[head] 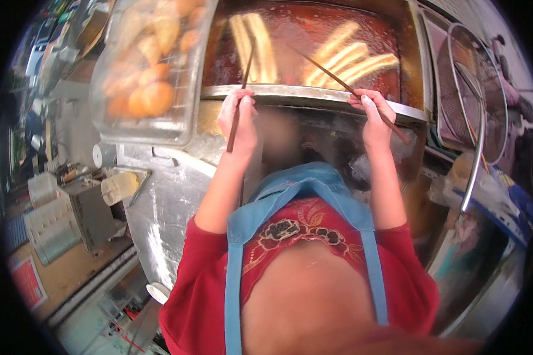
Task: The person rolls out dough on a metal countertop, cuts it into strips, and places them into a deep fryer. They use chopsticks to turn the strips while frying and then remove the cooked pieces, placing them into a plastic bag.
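Observation:
Long strips of fried dough float in dark oil inside a rectangular metal fryer (311, 92). Two strips (260, 49) lie side by side on the left; several more (355, 62) fan out on the right. My left hand (239, 116) grips a brown wooden stick (235, 122) like a long chopstick, its far end over the left strips. A second such stick (331, 74) is in my right hand (375, 113), slanting up and left so that its tip is over the oil between the two groups. Both hands are at the fryer's near rim.
Left of the fryer is a clear-walled case (186, 120) with round and pointed fried pieces on a wire rack. A metal counter (160, 213) lies below it. On the right, a round wire-mesh strainer (506, 111) with a long metal handle rests over a tray. Plastic bags lie nearby.

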The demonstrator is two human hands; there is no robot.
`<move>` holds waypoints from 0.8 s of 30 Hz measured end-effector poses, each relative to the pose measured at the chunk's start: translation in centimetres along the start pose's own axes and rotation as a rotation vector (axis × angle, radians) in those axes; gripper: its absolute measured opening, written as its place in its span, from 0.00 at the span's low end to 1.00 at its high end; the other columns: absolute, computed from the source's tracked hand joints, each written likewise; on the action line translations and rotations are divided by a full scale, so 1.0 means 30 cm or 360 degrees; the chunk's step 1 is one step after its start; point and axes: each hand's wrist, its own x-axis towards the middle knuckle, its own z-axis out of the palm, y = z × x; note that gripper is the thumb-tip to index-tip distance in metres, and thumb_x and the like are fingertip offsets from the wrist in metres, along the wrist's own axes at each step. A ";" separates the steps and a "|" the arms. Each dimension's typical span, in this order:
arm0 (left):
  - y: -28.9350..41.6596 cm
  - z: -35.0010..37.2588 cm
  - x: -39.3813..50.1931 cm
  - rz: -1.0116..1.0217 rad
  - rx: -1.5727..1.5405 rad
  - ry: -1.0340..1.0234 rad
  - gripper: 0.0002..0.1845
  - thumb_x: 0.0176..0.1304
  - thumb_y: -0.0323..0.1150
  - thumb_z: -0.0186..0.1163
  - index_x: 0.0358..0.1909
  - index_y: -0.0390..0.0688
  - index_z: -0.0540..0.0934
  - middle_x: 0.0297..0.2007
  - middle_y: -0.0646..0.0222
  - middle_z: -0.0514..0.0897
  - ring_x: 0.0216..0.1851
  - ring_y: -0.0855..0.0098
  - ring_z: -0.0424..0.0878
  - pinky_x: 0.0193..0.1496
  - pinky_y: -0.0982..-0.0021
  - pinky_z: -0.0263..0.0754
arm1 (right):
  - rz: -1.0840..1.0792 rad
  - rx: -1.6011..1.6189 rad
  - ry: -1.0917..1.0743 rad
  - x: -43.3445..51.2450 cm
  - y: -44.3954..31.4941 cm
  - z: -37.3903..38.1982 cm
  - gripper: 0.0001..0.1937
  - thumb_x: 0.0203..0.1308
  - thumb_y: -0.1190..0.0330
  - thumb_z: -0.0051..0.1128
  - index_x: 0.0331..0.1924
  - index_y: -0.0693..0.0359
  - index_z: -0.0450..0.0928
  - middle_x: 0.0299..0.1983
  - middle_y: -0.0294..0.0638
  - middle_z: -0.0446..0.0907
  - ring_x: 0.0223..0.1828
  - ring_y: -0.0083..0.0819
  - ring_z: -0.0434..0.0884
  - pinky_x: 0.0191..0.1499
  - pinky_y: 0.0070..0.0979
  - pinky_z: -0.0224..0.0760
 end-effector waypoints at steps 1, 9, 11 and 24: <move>0.002 0.006 -0.005 0.0019 -0.0026 -0.0014 0.09 0.65 0.29 0.49 0.38 0.34 0.77 0.29 0.67 0.78 0.28 0.79 0.73 0.34 0.77 0.70 | -0.0105 -0.0132 0.0059 -0.013 -0.009 -0.024 0.10 0.64 0.75 0.45 0.41 0.71 0.78 0.35 0.44 0.81 0.38 0.30 0.81 0.45 0.23 0.74; 0.014 0.119 -0.033 0.0003 -0.0068 -0.0557 0.09 0.65 0.28 0.50 0.39 0.34 0.77 0.30 0.68 0.77 0.29 0.79 0.73 0.35 0.78 0.68 | -0.0339 -0.0692 0.0443 -0.013 -0.008 -0.162 0.09 0.63 0.74 0.48 0.42 0.69 0.79 0.37 0.41 0.81 0.37 0.26 0.81 0.44 0.23 0.74; 0.017 0.143 -0.032 -0.0047 -0.0041 -0.0595 0.09 0.65 0.29 0.50 0.39 0.34 0.77 0.30 0.68 0.77 0.29 0.79 0.73 0.35 0.78 0.68 | -0.0392 -0.0732 0.0460 0.043 0.028 -0.156 0.09 0.63 0.73 0.49 0.42 0.68 0.79 0.36 0.42 0.81 0.37 0.26 0.82 0.44 0.23 0.74; 0.019 0.191 -0.044 0.0158 -0.0087 -0.0734 0.10 0.65 0.30 0.50 0.38 0.34 0.78 0.30 0.66 0.78 0.28 0.78 0.73 0.35 0.78 0.69 | -0.0518 -0.0763 0.0489 0.085 -0.012 -0.204 0.08 0.61 0.73 0.51 0.40 0.68 0.80 0.35 0.45 0.81 0.37 0.30 0.81 0.43 0.24 0.73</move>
